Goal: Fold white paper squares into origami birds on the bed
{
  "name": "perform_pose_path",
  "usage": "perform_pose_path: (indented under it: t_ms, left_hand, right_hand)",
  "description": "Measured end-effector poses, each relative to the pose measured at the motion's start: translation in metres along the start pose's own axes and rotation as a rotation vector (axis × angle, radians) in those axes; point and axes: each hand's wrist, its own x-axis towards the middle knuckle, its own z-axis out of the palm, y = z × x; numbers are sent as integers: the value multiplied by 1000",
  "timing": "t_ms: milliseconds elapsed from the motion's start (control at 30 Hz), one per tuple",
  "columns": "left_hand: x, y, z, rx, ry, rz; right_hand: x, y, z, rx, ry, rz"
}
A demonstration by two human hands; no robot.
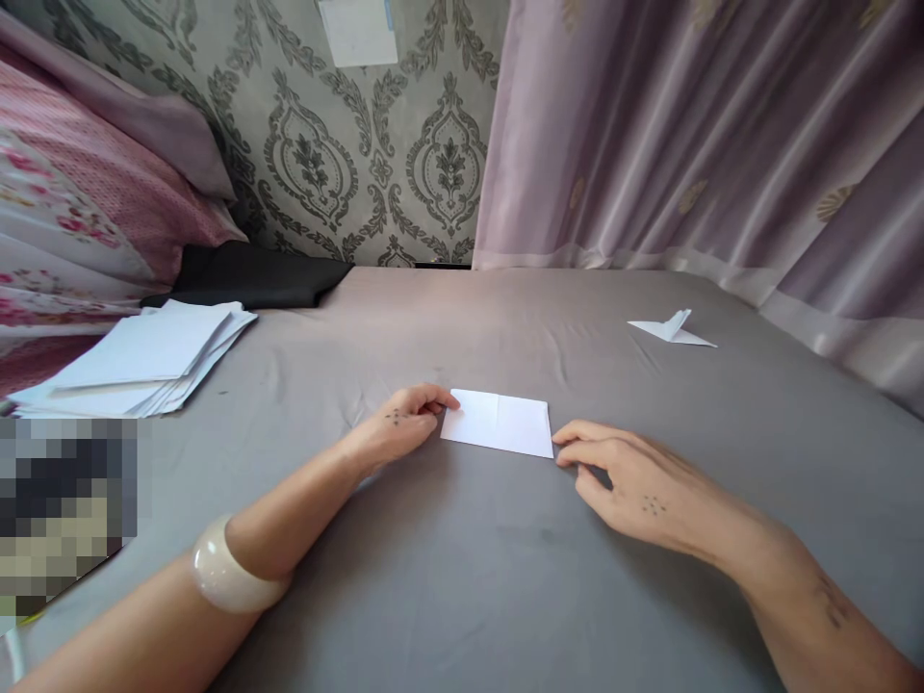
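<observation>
A white sheet of paper (524, 422), folded into a small rectangle with an upright crease near its middle, lies flat on the grey cloth. At its left edge is my left hand (404, 421), the index fingertip pressing on top and the other fingers curled by the edge. My right hand (628, 472) rests beside the lower right corner, fingertips at or just off the paper's edge. Its fingers are a little apart and hold nothing.
A stack of white paper (148, 356) lies at the left, near a black folded item (260, 276). A folded paper crane (674, 329) sits at the back right. Purple curtains (650, 144) hang behind the grey-covered surface (462, 577). A pixelated patch hides the lower left.
</observation>
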Motion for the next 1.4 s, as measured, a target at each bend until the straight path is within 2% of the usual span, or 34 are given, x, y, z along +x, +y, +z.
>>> perform_pose_path:
  t_ms: [100, 200, 300, 467, 567, 667, 767, 900, 1000, 1100, 1200, 1333, 1400]
  left_hand:
    - [0, -3, 4, -27, 157, -82]
    - [1, -3, 6, 29, 213, -24]
    - [0, 0, 7, 48, 199, 51]
    - [-3, 4, 5, -155, 112, -77]
    - [-3, 4, 5, -255, 72, -81]
    - [-3, 3, 8, -388, -6, -14]
    - [-5, 3, 12, -455, -41, 74]
    - [-9, 3, 17, -296, 67, 322]
    - [-11, 1, 20, -199, 146, 506]
    - [-12, 2, 22, -160, 188, 610]
    - [-16, 6, 20, -146, 172, 561]
    - [-21, 13, 13, -203, 68, 325]
    - [-19, 14, 12, -221, 55, 255]
  right_hand:
    - [3, 5, 2, -67, 33, 91]
    - [6, 7, 6, -38, 71, 224]
    - [10, 8, 11, 159, 48, 297]
    - [17, 9, 21, 449, 25, 362]
    - [21, 9, 26, 537, 57, 361]
    - [24, 5, 31, 567, 126, 326]
    - [26, -2, 36, 499, 351, 282]
    - [25, -12, 38, 267, 730, 52]
    - [25, -16, 36, 148, 851, -106]
    - [24, -17, 35, 76, 896, -197]
    - [22, -18, 35, 13, 890, -250]
    - [17, -21, 35, -144, 848, -285]
    - [15, -21, 35, -213, 839, -333]
